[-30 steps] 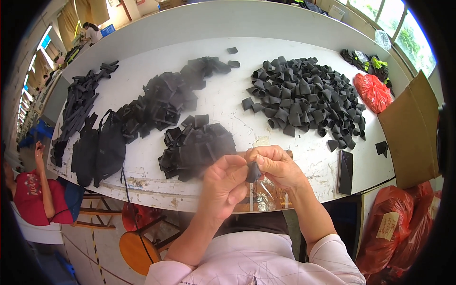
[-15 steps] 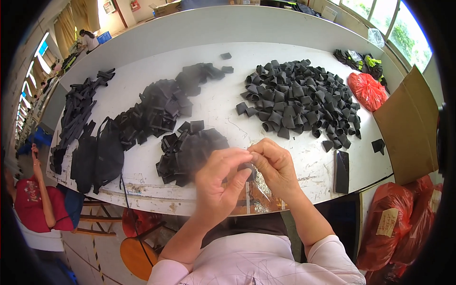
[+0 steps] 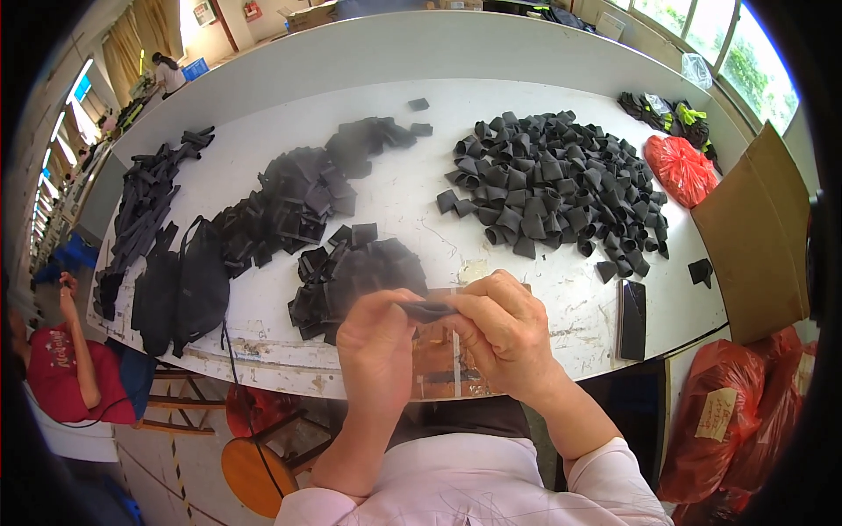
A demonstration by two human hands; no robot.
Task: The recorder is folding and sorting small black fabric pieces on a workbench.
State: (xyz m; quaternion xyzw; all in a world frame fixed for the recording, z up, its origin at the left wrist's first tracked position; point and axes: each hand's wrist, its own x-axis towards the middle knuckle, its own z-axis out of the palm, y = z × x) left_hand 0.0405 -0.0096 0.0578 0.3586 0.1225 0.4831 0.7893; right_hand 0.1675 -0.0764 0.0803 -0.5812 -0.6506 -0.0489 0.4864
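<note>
Between my two hands, above the table's near edge, a small black fabric piece (image 3: 428,310) is stretched sideways; it looks folded or tubular. My left hand (image 3: 377,337) pinches its left end. The right end is gripped by the thumb and fingers of my right hand (image 3: 507,333). Just beyond my left hand lies a heap of flat black fabric pieces (image 3: 373,270), joined by a longer pile of similar pieces (image 3: 303,188) reaching back. Farther right spreads a large heap of black fabric loops (image 3: 553,180), standing and lying at all angles.
Black strips (image 3: 145,206) and a dark cloth bag (image 3: 200,285) lie on the left. A phone (image 3: 631,320), a red plastic bag (image 3: 680,169) and a cardboard sheet (image 3: 759,232) are on the right. A raised panel (image 3: 421,54) bounds the back. Another person (image 3: 74,368) sits at left.
My hands have moved apart, and the black piece is now held level between them. Before, the fingers met closely around it. The heaps look unchanged.
</note>
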